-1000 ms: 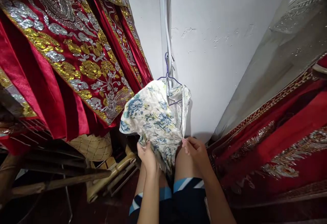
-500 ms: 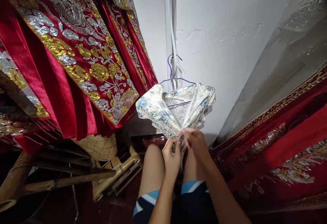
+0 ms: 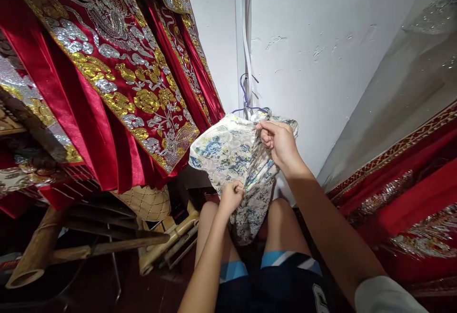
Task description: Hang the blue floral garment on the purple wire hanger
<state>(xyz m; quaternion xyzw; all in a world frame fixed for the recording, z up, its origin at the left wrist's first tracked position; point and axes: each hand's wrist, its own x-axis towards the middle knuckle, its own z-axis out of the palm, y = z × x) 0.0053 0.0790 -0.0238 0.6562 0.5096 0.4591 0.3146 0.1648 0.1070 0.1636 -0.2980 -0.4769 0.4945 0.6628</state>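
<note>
A white garment with blue floral print (image 3: pixel 221 153), perhaps a blouse, hangs on a thin purple hanger (image 3: pixel 243 95). That hanger hooks onto a fitting at the wall by a pale vertical strip. My right hand (image 3: pixel 280 141) is closed, pinching the garment's upper edge near the neckline. Lower down, my left hand (image 3: pixel 233 194) is closed on the front edge of the same cloth. Between the two hands the fabric edge runs fairly straight. The lower part of the garment falls between my knees.
Red costumes with gold and silver sequins (image 3: pixel 146 98) hang at the left. Below them are a bamboo frame (image 3: pixel 153 251) and a woven basket (image 3: pixel 146 202). Red embroidered cloth (image 3: pixel 410 208) under clear plastic lines the right side. A white wall (image 3: pixel 303 55) stands ahead.
My hands were together at the gathered lower front. The right has risen to the neckline with the cloth, and the left has moved slightly up and left. The front now lies spread and closed over.
</note>
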